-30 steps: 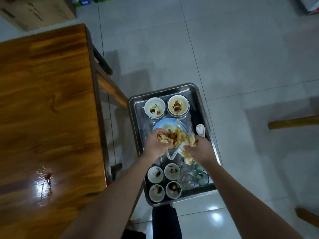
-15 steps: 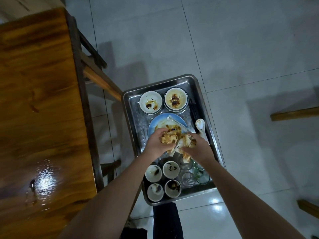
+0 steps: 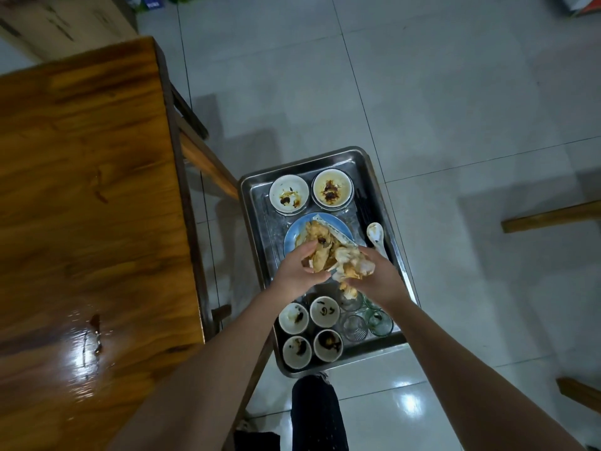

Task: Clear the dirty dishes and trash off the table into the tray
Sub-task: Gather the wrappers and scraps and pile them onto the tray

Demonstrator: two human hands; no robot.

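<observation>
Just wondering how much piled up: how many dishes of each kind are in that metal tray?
Bowls: 2
Small cups: 4
Glasses: 4, two partly hidden under the right hand and its soiled napkins
Blue plate: 1
White spoon: 1
Total: 12

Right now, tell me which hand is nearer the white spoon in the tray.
Right. The right hand, gripping soiled napkins, is just on the near side of the white spoon; the left hand is farther off, at the blue plate's near-left edge.
</observation>
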